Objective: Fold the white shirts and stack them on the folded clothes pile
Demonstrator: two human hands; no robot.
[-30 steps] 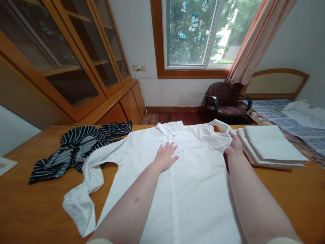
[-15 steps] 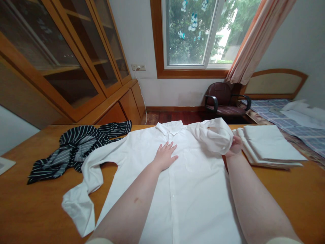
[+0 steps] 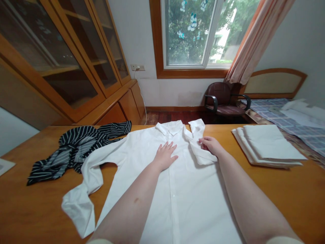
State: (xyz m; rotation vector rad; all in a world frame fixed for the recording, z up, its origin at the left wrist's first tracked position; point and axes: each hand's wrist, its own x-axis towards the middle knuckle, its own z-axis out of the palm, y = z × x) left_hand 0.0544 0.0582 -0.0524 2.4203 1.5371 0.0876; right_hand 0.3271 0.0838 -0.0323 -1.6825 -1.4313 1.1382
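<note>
We see the white, collared, long-sleeved cloth shirt [image 3: 200, 200] spread front-up on the orange-brown wooden desk [image 3: 274, 196]. Our left hand [image 3: 165, 157] rests flat on its chest, fingers spread, gripping nothing. Our right hand [image 3: 212, 145], half-curled, touches the sleeve doubled inward; whether it pinches cloth, we cannot tell. Crumpled black-and-white striped garment [image 3: 85, 147] left; folded white cloth stack [image 3: 273, 142] right.

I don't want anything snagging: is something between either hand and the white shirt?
Nothing visible is. The left hand lies spread on the white shirt; the right hand is at its folded-in sleeve. The striped garment and folded white stack lie off to either side.
</note>
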